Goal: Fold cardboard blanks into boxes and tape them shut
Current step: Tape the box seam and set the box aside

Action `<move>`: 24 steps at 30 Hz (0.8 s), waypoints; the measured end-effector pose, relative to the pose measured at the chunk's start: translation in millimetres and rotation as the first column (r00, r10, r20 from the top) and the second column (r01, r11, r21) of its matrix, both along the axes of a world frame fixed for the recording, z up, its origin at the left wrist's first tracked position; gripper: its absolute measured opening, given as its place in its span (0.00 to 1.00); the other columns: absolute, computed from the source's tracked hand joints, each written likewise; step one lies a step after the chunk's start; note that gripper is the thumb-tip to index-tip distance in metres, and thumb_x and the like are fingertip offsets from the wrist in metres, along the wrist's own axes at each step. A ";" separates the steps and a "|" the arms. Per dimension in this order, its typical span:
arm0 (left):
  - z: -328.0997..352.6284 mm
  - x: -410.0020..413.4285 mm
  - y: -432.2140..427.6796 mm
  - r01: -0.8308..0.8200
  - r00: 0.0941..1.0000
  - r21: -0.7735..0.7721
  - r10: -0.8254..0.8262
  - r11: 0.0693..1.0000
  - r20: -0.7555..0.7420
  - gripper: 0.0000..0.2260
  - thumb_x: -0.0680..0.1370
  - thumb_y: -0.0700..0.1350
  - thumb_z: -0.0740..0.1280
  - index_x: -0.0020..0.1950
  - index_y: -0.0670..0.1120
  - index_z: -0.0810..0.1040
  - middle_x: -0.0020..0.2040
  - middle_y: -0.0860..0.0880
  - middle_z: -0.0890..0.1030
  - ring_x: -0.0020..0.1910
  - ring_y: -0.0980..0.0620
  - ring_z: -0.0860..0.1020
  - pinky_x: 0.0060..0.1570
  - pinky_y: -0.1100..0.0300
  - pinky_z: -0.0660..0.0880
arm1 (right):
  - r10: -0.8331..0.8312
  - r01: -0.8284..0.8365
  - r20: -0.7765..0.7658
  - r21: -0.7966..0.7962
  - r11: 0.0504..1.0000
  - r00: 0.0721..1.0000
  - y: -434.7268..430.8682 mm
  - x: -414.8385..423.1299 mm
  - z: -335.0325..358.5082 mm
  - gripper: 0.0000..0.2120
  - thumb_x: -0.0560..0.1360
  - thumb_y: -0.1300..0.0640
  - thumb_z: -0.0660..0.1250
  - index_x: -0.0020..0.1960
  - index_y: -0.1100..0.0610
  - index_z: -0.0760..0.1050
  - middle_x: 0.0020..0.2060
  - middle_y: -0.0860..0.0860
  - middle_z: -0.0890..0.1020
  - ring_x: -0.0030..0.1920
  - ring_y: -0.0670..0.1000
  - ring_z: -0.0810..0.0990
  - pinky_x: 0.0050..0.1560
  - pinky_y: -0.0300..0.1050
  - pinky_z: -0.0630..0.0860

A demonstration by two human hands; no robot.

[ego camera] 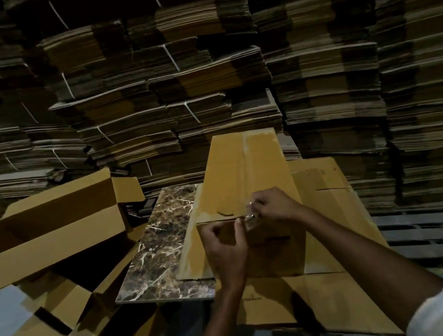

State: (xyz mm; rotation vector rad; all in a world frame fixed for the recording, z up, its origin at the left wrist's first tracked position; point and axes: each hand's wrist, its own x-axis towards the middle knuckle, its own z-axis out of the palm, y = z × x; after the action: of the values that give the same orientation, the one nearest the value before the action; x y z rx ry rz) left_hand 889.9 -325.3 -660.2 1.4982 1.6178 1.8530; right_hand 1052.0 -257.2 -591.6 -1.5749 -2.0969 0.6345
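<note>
A long folded brown cardboard box [243,170] lies on a marble-patterned slab [165,241] in front of me, with clear tape shining along its top seam. My right hand [272,206] pinches a crumpled strip of clear tape [251,217] just above the box's near end. My left hand [225,247] has its fingers curled and pinches the tape's other end against the near flap. Flat cardboard blanks [331,209] lie under and to the right of the box.
An assembled open box [53,234] lies tilted on its side at the left, over several unfolded blanks [51,325] on the grey floor. Tall stacks of bundled flat cardboard [203,85] wall off the whole back. A dark wooden pallet [437,231] sits at the right.
</note>
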 end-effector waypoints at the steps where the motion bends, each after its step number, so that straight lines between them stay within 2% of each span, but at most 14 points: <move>1: -6.8 -0.3 2.2 0.010 0.999 -0.040 -0.011 0.999 -0.041 0.14 0.77 0.51 0.72 0.58 0.48 0.75 0.53 0.52 0.77 0.54 0.52 0.77 0.53 0.53 0.78 | -0.029 0.023 -0.068 -0.092 0.996 0.997 6.4 1.7 4.3 0.12 0.82 0.54 0.63 0.43 0.59 0.79 0.38 0.51 0.82 0.38 0.50 0.78 0.41 0.50 0.76; 3: -20.8 1.5 11.2 0.032 0.965 -0.067 -0.048 0.997 -0.259 0.17 0.78 0.53 0.69 0.64 0.47 0.76 0.60 0.50 0.78 0.64 0.50 0.74 0.66 0.46 0.73 | -0.107 0.049 -0.202 -0.275 0.960 0.973 18.7 1.3 9.6 0.13 0.80 0.55 0.65 0.43 0.61 0.81 0.39 0.56 0.83 0.37 0.51 0.78 0.40 0.49 0.74; 5: -25.7 7.4 18.5 0.046 0.923 -0.064 -0.067 0.997 -0.379 0.15 0.79 0.51 0.67 0.63 0.46 0.78 0.63 0.49 0.78 0.70 0.50 0.71 0.74 0.37 0.62 | -0.165 0.042 -0.261 -0.419 0.907 0.951 30.2 -2.8 12.0 0.11 0.78 0.57 0.65 0.42 0.61 0.81 0.38 0.58 0.82 0.35 0.52 0.77 0.39 0.48 0.74; 7: -25.6 12.9 19.2 0.057 0.908 -0.081 -0.086 0.995 -0.410 0.16 0.79 0.53 0.65 0.64 0.47 0.78 0.64 0.48 0.78 0.71 0.49 0.70 0.74 0.33 0.58 | -0.207 0.052 -0.252 -0.510 0.858 0.945 37.5 -7.3 14.2 0.11 0.79 0.59 0.63 0.43 0.62 0.80 0.36 0.58 0.80 0.33 0.53 0.77 0.36 0.45 0.75; 11: -33.9 12.2 22.4 0.074 0.827 -0.106 -0.121 0.992 -0.548 0.25 0.76 0.56 0.66 0.72 0.53 0.73 0.70 0.45 0.71 0.72 0.47 0.67 0.76 0.38 0.53 | -0.283 0.082 -0.245 -0.603 0.793 0.927 45.9 -3.5 13.8 0.10 0.82 0.61 0.59 0.47 0.62 0.78 0.35 0.54 0.77 0.28 0.48 0.75 0.28 0.39 0.74; 14: -38.5 7.7 28.7 0.068 0.751 -0.100 -0.117 0.993 -0.650 0.24 0.77 0.58 0.69 0.72 0.55 0.73 0.69 0.44 0.71 0.70 0.45 0.68 0.73 0.40 0.55 | -0.310 0.051 -0.279 -0.664 0.746 0.909 54.2 5.9 10.6 0.10 0.83 0.59 0.59 0.53 0.62 0.78 0.35 0.53 0.78 0.31 0.48 0.76 0.32 0.40 0.76; 18: -43.5 7.5 31.8 0.097 0.728 -0.001 -0.072 0.995 -0.682 0.24 0.75 0.56 0.73 0.68 0.50 0.74 0.64 0.45 0.72 0.64 0.44 0.70 0.70 0.44 0.59 | -0.305 -0.057 -0.342 -0.743 0.667 0.889 62.0 11.9 11.0 0.11 0.83 0.57 0.58 0.50 0.59 0.78 0.37 0.52 0.82 0.34 0.48 0.80 0.38 0.41 0.79; 21: -45.7 11.4 33.9 0.277 0.577 0.120 -0.065 0.953 -0.814 0.24 0.75 0.51 0.74 0.69 0.47 0.74 0.67 0.46 0.73 0.66 0.44 0.70 0.69 0.43 0.64 | -0.223 -0.110 -0.329 -0.751 0.651 0.918 65.2 12.4 15.9 0.13 0.81 0.56 0.59 0.55 0.61 0.80 0.41 0.55 0.82 0.39 0.51 0.81 0.42 0.44 0.81; 23: -46.1 14.3 34.6 0.352 0.443 0.086 -0.085 0.932 -0.893 0.31 0.73 0.48 0.74 0.75 0.46 0.70 0.71 0.46 0.72 0.70 0.44 0.69 0.70 0.42 0.65 | -0.174 -0.113 -0.301 -0.737 0.667 0.938 64.7 8.7 22.0 0.12 0.80 0.57 0.59 0.53 0.60 0.79 0.39 0.55 0.80 0.36 0.51 0.79 0.38 0.43 0.79; 24: -46.2 16.8 34.0 0.332 0.399 0.044 -0.098 0.942 -0.912 0.36 0.71 0.48 0.75 0.77 0.45 0.68 0.72 0.45 0.71 0.70 0.43 0.68 0.71 0.42 0.63 | -0.152 -0.113 -0.286 -0.731 0.672 0.946 63.9 6.3 24.6 0.11 0.80 0.57 0.59 0.51 0.60 0.79 0.38 0.54 0.79 0.35 0.50 0.77 0.36 0.42 0.77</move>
State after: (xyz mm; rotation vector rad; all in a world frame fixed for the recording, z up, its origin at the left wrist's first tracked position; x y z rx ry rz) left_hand 906.6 -291.2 -706.3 3.0015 1.3864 1.0482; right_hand 1058.3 -193.3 -567.0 -1.6957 -1.6228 1.7919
